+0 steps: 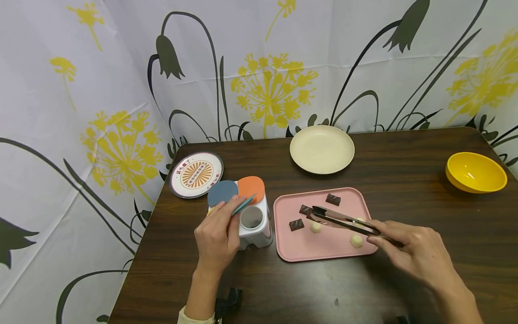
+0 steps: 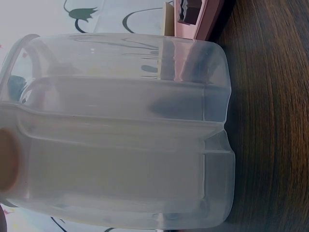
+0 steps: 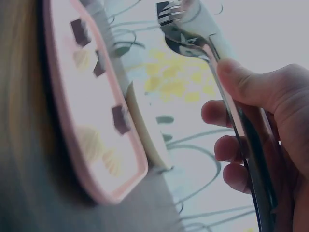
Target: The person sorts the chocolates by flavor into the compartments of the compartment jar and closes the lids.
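Observation:
My left hand pinches a raised teal lid over a condiment box. Below the lid, one round-mouthed compartment shows uncovered; a blue lid and an orange lid cover others. The left wrist view shows the box's translucent side. My right hand grips metal tongs with a fork-shaped and a spoon-shaped end. Seen from the head, they extend across a pink tray. Dark chocolate pieces and round cream-white pieces lie on that tray.
Behind the tray stands a cream plate. A white patterned plate lies back left, close to the box. Toward the right edge of the dark wooden table sits a yellow bowl. A flower-print cloth hangs behind.

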### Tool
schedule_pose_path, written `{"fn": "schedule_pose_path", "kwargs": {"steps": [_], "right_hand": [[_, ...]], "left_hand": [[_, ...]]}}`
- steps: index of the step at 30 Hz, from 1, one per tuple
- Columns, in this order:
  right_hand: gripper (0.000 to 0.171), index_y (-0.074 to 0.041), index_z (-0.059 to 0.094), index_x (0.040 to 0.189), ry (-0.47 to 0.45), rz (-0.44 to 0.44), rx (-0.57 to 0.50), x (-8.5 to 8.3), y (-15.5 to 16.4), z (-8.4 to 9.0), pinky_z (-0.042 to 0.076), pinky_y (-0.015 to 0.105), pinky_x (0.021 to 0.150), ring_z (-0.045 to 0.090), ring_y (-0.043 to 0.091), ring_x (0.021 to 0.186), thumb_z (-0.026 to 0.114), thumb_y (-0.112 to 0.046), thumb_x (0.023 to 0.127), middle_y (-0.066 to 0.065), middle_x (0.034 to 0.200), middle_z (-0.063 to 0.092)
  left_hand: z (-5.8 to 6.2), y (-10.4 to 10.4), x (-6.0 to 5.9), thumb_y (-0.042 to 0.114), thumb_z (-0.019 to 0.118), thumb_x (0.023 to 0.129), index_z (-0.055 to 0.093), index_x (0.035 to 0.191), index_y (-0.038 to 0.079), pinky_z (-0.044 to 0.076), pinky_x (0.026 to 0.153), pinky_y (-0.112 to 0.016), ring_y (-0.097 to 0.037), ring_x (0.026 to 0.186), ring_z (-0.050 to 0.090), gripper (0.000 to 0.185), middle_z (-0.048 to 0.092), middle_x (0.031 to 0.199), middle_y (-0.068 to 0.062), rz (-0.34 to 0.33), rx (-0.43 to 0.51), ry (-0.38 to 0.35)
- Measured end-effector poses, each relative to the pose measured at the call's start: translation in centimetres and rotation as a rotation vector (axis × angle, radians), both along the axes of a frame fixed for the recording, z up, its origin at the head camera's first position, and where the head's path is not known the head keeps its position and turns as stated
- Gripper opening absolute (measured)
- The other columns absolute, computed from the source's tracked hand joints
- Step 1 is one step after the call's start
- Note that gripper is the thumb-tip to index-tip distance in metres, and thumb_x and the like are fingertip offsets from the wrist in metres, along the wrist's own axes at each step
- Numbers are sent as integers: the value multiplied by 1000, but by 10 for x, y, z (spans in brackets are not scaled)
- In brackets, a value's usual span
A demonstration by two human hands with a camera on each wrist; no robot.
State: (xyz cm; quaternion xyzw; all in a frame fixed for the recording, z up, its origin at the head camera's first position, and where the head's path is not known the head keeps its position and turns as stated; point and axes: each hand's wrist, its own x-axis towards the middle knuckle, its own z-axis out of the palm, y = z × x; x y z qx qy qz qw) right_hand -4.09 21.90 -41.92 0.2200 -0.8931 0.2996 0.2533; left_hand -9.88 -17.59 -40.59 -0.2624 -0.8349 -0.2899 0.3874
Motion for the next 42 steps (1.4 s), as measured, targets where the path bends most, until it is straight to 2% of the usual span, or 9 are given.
{"fn": "schedule_pose_path", "kwargs": {"steps": [4, 8, 14, 20, 23, 31, 42], "right_hand": [[32, -16, 78, 106, 87, 80, -63, -8, -14, 9, 35, 13, 48, 50, -5, 54, 79, -36, 82, -5, 89, 74], [43, -12, 79, 101, 163, 128, -95, -16, -33, 21, 36, 13, 46, 54, -4, 54, 61, -50, 93, -4, 85, 74], [40, -9, 79, 100, 216, 207, -96, -28, -60, 33, 35, 12, 46, 50, -3, 53, 61, -45, 95, -6, 81, 73], [35, -13, 78, 104, 249, 259, -60, -37, -80, 39, 44, 18, 49, 64, 3, 67, 61, -42, 96, -6, 92, 75], [32, -13, 78, 105, 255, 286, -55, -41, -88, 40, 44, 18, 48, 64, 2, 67, 62, -40, 96, -8, 90, 73], [30, -14, 76, 109, 226, 315, -28, -45, -96, 41, 43, 20, 48, 62, 1, 68, 63, -38, 96, -10, 93, 73], [30, -16, 75, 112, 132, 305, 20, -44, -98, 41, 45, 24, 50, 61, 0, 67, 72, -35, 89, -11, 94, 73]], "left_hand": [[0, 0, 0, 15, 55, 99, 69, 120, 6, 53, 87, -49, -23, 101, 69, 27, 72, 111, -8, 1, -3, 9], [0, 1, 0, 14, 55, 99, 68, 121, 6, 53, 87, -49, -23, 101, 69, 27, 72, 111, -8, -1, -3, 6], [0, 1, -1, 14, 56, 98, 68, 121, 7, 53, 87, -51, -23, 102, 69, 27, 72, 112, -8, -4, -3, 7], [0, 1, -1, 15, 56, 99, 69, 120, 6, 54, 86, -50, -23, 100, 70, 26, 72, 111, -8, -1, -6, 21], [0, 1, -1, 13, 56, 98, 69, 120, 6, 54, 87, -50, -23, 101, 69, 26, 72, 112, -8, 5, -4, 15], [0, 1, 0, 12, 55, 97, 68, 121, 5, 53, 88, -50, -22, 101, 69, 28, 71, 114, -8, 8, 0, -8], [-1, 0, -1, 20, 47, 103, 68, 119, 2, 54, 85, -50, -24, 99, 70, 31, 72, 112, -9, 11, 8, 28]]}}
